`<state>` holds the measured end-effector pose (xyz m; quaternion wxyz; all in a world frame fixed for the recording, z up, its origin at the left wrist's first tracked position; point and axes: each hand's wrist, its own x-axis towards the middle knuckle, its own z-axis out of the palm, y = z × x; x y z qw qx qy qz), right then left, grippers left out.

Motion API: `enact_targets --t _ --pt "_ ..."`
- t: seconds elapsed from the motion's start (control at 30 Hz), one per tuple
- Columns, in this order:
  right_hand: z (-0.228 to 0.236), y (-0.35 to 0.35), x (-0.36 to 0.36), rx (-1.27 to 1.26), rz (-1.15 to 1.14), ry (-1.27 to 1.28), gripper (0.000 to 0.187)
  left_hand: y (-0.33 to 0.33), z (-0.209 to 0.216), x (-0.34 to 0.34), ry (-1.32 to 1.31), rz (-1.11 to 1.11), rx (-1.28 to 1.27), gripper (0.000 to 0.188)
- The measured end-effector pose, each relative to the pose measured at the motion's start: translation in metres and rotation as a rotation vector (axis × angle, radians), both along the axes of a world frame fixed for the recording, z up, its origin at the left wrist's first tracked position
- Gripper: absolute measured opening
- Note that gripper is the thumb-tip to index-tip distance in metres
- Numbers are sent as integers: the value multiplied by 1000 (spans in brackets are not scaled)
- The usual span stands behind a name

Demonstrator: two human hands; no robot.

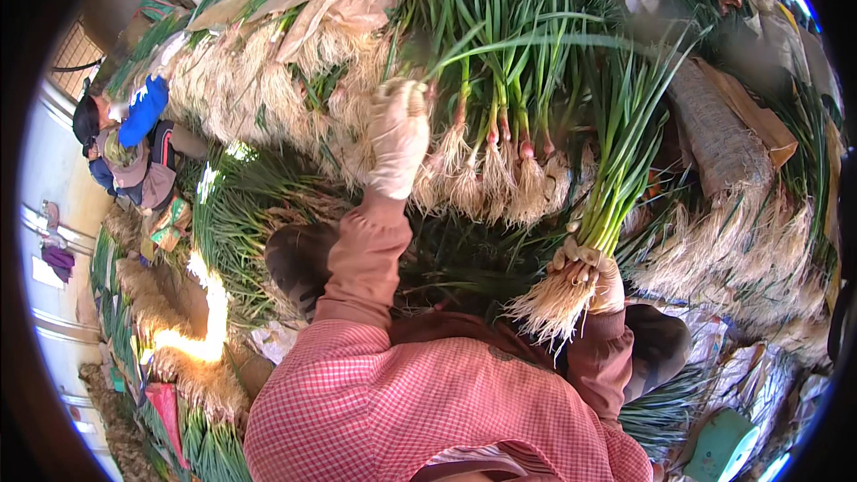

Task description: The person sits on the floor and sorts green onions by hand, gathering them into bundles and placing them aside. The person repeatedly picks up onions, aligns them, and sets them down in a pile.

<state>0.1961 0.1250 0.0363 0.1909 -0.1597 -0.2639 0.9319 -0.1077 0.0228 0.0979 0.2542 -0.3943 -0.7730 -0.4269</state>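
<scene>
Right hand (pixel 596 281) wrapped round an onion bunch (pixel 618 192), near side of the onion heap (pixel 504 80): roots toward the person, long axis slanting away rightward to the leaf tips. Left hand (pixel 399 136) curled, heap's left edge; can't tell if it's gripping. Wrapped bundle (pixel 725 134) right of the heap.
</scene>
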Motion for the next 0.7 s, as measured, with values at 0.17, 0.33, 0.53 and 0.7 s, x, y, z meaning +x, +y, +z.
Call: enact_targets --t 0.17,0.33,0.53,0.7 --pt "2 4 9 -24 -75 41 48 -56 5 55 -302 -757 -1012 17" --pt "4 7 6 -91 1 19 46 6 11 34 -446 -347 -425 36" --pt "8 -1 -2 32 -27 -25 45 90 15 3 -229 7 -629 28" --pt "9 -1 -1 -7 -44 18 46 48 34 -17 504 365 -112 36"
